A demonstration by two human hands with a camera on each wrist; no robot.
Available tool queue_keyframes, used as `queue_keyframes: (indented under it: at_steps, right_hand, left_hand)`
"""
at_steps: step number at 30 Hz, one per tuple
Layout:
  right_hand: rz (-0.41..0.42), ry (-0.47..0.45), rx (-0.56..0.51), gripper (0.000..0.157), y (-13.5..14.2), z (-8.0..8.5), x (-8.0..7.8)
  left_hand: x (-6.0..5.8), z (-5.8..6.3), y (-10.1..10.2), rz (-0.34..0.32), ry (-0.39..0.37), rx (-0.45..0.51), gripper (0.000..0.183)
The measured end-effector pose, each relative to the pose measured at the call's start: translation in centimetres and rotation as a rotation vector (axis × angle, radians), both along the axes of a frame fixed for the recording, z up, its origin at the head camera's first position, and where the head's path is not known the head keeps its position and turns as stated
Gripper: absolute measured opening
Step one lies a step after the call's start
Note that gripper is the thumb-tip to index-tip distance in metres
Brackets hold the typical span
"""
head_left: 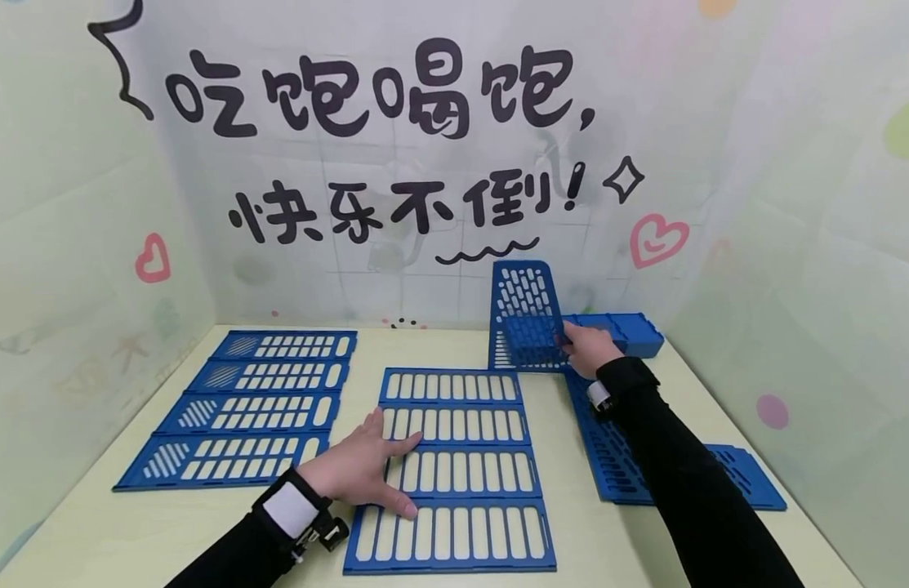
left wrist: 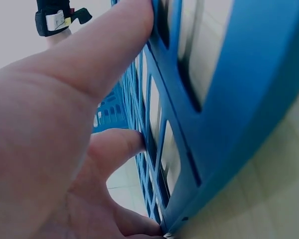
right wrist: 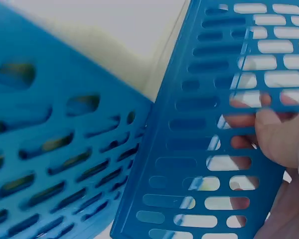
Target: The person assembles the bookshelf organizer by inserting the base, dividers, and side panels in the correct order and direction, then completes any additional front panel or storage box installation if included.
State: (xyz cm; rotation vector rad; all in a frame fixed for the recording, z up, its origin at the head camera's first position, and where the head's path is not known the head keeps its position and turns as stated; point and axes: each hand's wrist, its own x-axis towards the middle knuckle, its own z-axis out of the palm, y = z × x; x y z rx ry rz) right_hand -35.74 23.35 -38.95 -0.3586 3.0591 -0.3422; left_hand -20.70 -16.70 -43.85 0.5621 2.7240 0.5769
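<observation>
Four-fingered contact is not fully visible, but my left hand (head_left: 358,469) lies spread across the left side of a blue slatted sheet (head_left: 461,447) made of joined panels flat on the table. In the left wrist view its thumb and fingertips touch the slats. At the back right, my right hand (head_left: 590,349) pinches the edge of a blue perforated panel (head_left: 528,304), which stands raised. The right wrist view shows the thumb on the near face and fingers behind, seen through the holes. Another perforated panel (right wrist: 84,164) meets it at an angle there.
On the left lies a second blue sheet (head_left: 259,393) of joined panels with grid openings. Behind the right hand is a blue box-like piece (head_left: 638,336). More perforated blue panels (head_left: 755,482) lie under the right forearm. Printed walls (head_left: 425,286) border the table (head_left: 79,531).
</observation>
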Motion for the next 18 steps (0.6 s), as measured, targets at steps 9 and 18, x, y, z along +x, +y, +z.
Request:
queue_keyframes:
  at_steps: [9, 18]
  right_hand:
    - [-0.048, -0.001, 0.043, 0.054, 0.1, 0.1, -0.6]
    - [0.012, -0.041, 0.051, 0.054, 1.3, 0.5, -0.9]
  left_hand:
    - [-0.2, -0.2, 0.1, -0.004, -0.008, 0.008, 0.113]
    - [-1.0, -0.5, -0.9, 0.011, 0.015, -0.015, 0.136]
